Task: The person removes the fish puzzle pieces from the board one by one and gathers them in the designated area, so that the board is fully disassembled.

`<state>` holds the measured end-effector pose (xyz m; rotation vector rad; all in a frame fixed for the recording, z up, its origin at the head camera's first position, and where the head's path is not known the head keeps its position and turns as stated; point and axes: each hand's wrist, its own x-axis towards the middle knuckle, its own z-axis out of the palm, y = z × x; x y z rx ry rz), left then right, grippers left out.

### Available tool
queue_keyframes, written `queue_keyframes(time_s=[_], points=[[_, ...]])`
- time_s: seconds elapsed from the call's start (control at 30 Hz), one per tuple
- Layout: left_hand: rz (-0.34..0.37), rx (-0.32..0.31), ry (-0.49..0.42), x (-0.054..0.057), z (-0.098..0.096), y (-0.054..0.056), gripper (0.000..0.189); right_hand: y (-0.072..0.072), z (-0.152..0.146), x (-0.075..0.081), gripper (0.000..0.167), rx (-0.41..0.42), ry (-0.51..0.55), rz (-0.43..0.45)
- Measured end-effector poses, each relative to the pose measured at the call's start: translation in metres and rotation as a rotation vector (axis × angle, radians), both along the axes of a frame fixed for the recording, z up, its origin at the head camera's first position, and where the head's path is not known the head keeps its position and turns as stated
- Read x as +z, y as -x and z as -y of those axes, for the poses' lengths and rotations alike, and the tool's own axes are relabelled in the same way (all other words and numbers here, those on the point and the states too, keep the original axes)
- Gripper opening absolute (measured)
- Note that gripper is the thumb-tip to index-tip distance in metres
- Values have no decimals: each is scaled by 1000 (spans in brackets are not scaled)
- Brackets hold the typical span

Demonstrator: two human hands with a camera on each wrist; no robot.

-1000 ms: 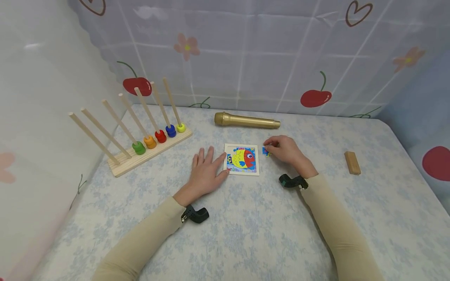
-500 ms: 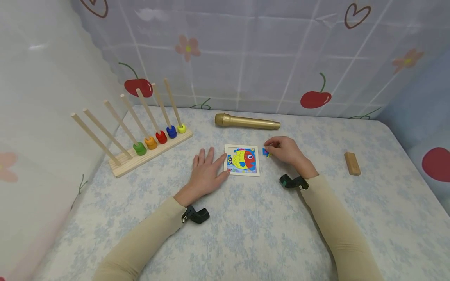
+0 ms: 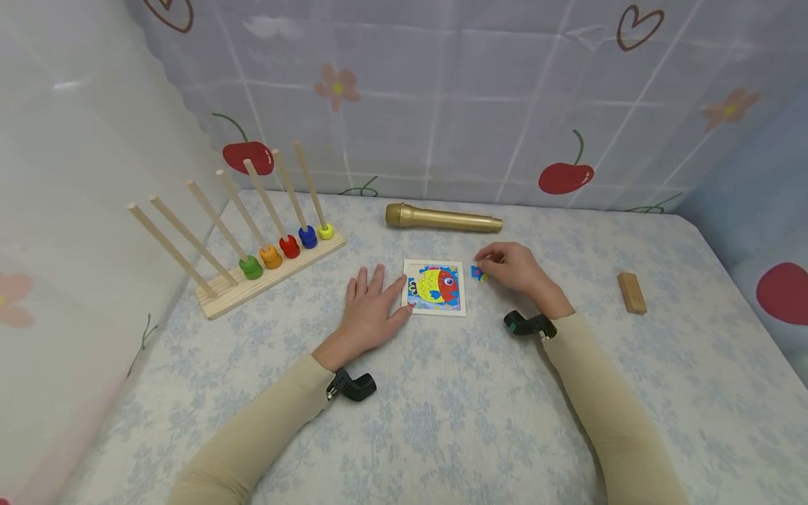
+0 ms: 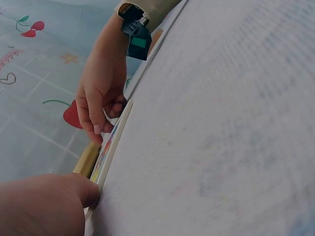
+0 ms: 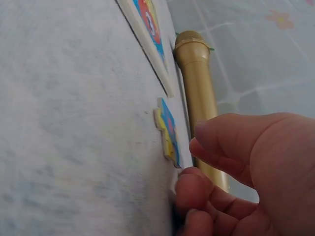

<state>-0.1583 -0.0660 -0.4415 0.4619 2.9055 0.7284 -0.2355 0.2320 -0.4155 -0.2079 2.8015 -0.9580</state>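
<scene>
A small square fish puzzle in a pale wooden frame (image 3: 461, 289) lies on the table, its picture yellow and red on blue. My left hand (image 3: 369, 315) rests flat to its left with the fingers spread, thumb and forefinger touching the frame's edge. To the frame's right, my right hand (image 3: 514, 268) is beside a loose blue-and-yellow puzzle piece (image 5: 168, 132). In the right wrist view this piece lies on the table; the bent forefinger is close to its near end, and the thumb is held apart from it. Whether the forefinger touches it, I cannot tell.
Behind the puzzle lies a gold microphone (image 3: 444, 218). A wooden peg stand (image 3: 271, 273) with coloured rings stands at the back left. Far to the right is a small wooden block (image 3: 632, 293). A patterned curtain (image 3: 435, 105) hangs behind the table.
The loose puzzle piece has turned very slightly beside the right hand, which has barely shifted. My left hand stays in place on the table.
</scene>
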Motion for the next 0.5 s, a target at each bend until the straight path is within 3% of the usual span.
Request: queue_keyframes(time_s=[0.27, 0.5], points=[[5, 2, 1, 0, 0, 1, 62, 1, 4, 10, 28, 15, 34, -4], [6, -1, -21, -1, 0, 1, 62, 7, 32, 20, 28, 83, 29, -28]])
